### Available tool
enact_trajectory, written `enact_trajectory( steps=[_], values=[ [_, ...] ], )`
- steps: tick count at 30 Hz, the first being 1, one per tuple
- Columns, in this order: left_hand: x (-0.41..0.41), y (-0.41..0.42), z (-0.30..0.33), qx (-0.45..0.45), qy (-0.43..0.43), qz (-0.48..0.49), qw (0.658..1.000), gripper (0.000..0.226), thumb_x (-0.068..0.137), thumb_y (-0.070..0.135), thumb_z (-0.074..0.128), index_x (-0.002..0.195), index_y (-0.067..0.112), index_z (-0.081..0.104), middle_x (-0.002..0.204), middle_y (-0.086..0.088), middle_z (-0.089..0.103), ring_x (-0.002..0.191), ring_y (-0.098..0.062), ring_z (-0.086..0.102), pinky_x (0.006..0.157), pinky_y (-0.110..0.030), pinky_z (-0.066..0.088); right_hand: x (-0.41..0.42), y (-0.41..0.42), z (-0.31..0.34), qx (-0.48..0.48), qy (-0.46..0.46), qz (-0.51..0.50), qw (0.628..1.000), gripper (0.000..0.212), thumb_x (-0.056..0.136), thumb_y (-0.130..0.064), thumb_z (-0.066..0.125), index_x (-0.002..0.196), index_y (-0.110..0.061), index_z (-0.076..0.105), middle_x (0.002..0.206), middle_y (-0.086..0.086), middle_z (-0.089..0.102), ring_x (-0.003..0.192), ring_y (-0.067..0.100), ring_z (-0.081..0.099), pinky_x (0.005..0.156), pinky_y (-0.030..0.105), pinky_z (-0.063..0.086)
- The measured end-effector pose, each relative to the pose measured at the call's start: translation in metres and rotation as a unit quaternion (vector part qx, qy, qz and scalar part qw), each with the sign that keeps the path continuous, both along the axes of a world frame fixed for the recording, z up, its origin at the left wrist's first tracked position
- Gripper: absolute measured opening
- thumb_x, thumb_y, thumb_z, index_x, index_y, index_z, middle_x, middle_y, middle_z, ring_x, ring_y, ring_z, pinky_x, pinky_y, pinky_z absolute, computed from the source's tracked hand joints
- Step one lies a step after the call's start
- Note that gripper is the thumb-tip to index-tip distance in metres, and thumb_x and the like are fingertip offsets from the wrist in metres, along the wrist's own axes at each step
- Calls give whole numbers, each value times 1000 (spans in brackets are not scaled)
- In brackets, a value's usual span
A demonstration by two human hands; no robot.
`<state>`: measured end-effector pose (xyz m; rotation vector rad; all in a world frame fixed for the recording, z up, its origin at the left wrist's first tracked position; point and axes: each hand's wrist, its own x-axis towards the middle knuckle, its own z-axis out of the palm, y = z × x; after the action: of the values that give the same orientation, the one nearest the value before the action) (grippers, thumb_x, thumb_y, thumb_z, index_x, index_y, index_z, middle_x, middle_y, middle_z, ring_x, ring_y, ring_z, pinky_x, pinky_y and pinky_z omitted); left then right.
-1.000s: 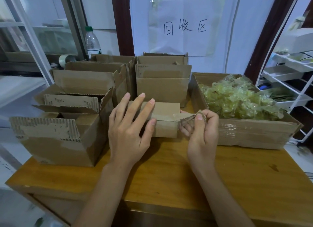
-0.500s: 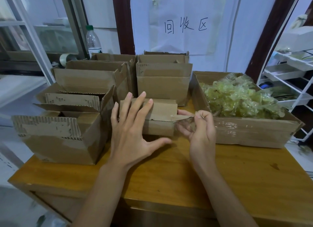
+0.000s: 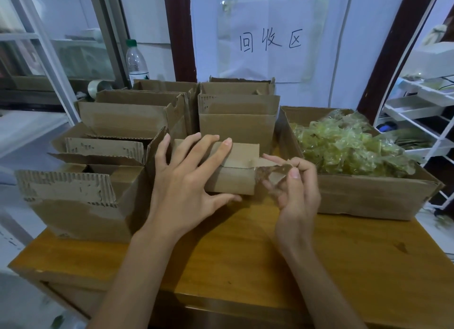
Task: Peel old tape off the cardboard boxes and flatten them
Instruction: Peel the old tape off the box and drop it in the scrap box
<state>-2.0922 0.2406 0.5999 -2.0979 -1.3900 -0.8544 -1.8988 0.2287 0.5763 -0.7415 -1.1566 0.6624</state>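
A small closed cardboard box (image 3: 235,180) lies on the wooden table (image 3: 245,255) in front of me. My left hand (image 3: 189,178) lies flat across its top and left side with the fingers spread, thumb along the front bottom edge. My right hand (image 3: 294,186) pinches a strip of clear tape (image 3: 272,171) that is lifted off the box's right end and still clings to the top seam.
Several open cardboard boxes (image 3: 81,201) stand to the left and behind. A large box (image 3: 368,196) on the right holds a heap of crumpled yellowish tape (image 3: 344,146). A water bottle (image 3: 136,60) and a tape roll (image 3: 98,87) stand at the back left. A white rack (image 3: 422,112) stands at the right.
My left hand's thumb has dropped from the box's front to its bottom edge. My right hand has pulled the tape strip further off the box's right end.
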Motion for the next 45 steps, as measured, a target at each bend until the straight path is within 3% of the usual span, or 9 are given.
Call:
enact_trajectory(
  steps=[4,6,18,26,29,33,37,41,45],
  values=[
    [3,-3,32,-48,44,8,998,100,79,96,38,158,35,41,155,3,51,143,-25,44,124,-61,16,-1,-6,5,54,-44,-96,993,25,100,1,62,107,-23,61,102,-8,72,94,10,71,74,18,57],
    [6,-4,44,-84,47,8,995,102,77,100,32,159,39,38,156,8,49,144,-21,42,125,-56,17,0,-7,6,55,-39,-125,990,27,96,1,68,105,-24,61,94,-9,71,85,9,72,70,14,55],
    [20,16,51,-177,-7,-36,984,102,71,101,34,159,48,31,159,19,41,144,-7,31,117,-29,15,6,12,8,59,-31,-168,984,19,97,-1,68,103,-17,61,82,-5,62,66,21,62,55,44,53],
    [14,16,53,-208,-12,-27,978,106,65,104,32,158,52,30,148,23,43,136,-3,32,117,-33,18,35,1,23,30,-192,-102,976,38,104,-22,38,130,-28,66,101,-4,70,89,5,65,72,13,47],
    [14,13,56,-208,-7,-24,978,107,64,104,32,158,52,30,146,24,44,134,-3,33,116,-32,18,45,-3,27,29,-246,-94,964,40,105,-23,40,137,-35,61,93,-7,70,81,3,65,66,9,45],
    [14,11,57,-212,-11,-25,977,107,64,104,33,157,51,32,146,23,44,134,-3,33,116,-33,19,50,-1,31,91,-297,-148,939,35,105,-18,54,138,-20,63,102,-13,71,91,4,69,77,13,52],
    [15,10,58,-216,-13,-24,976,108,64,103,33,158,51,32,147,22,45,134,-5,34,117,-34,20,44,2,34,67,-231,-128,962,40,102,-26,63,141,-18,60,91,-15,65,76,5,64,68,13,51],
    [14,8,57,-206,-13,-22,978,108,64,104,34,157,50,34,146,22,46,134,-5,35,115,-34,22,34,8,38,-1,-204,-80,976,29,97,-43,63,123,-32,69,93,-9,61,84,15,61,71,38,55],
    [14,5,55,-196,-9,-21,980,108,64,103,32,158,48,35,146,21,46,133,-6,36,115,-36,23,28,12,39,-29,-149,-36,988,20,92,-44,69,103,-28,66,101,-1,66,96,17,65,77,36,57]
  ],
)
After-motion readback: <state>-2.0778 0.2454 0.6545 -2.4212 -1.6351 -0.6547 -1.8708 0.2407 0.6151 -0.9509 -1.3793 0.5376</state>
